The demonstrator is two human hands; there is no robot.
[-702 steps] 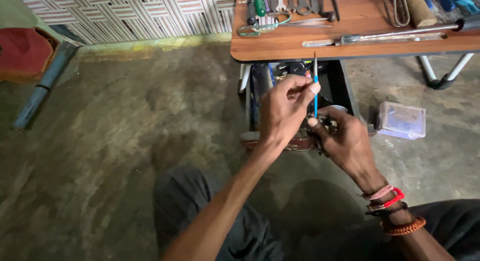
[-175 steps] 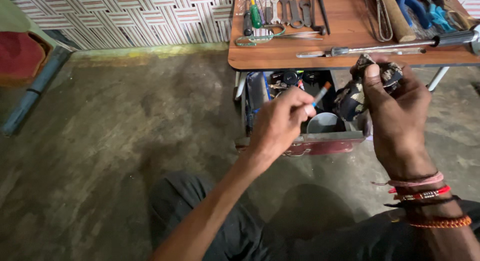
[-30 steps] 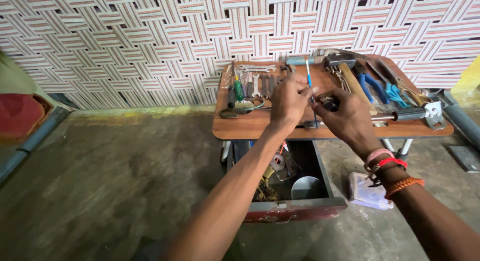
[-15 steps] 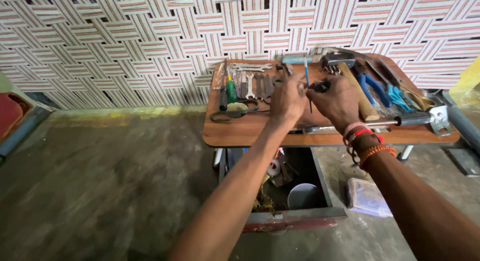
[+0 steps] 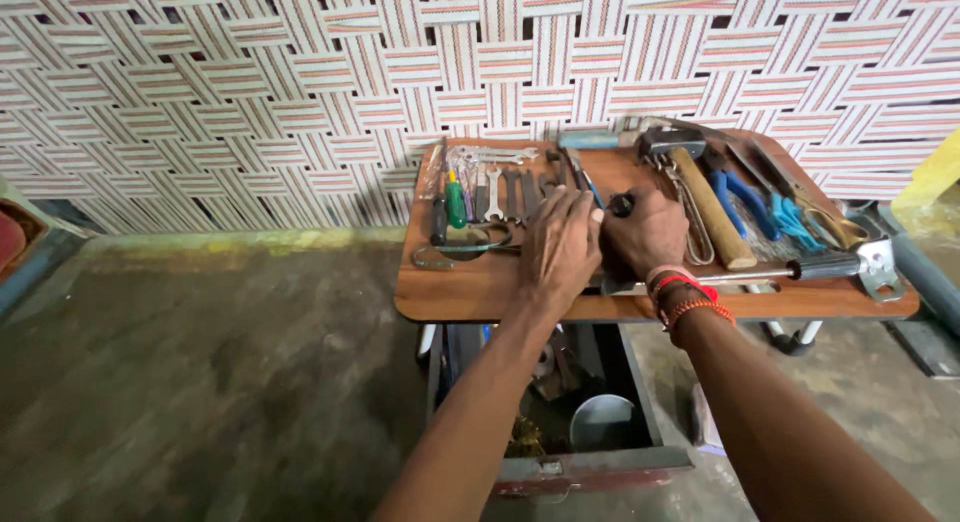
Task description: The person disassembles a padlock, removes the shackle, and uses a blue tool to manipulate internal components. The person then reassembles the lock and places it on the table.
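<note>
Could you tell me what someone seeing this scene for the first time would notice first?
The woven striped wall fills the background, and against it stands a wooden table crowded with hand tools, a wooden-handled hammer to the right. At the table's middle, the left hand and right hand meet over a small dark part. Below sits an open toolbox.

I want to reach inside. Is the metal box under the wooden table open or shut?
Open. The metal box under the wooden table shows no lid over it, and a round grey container is visible inside.
</note>
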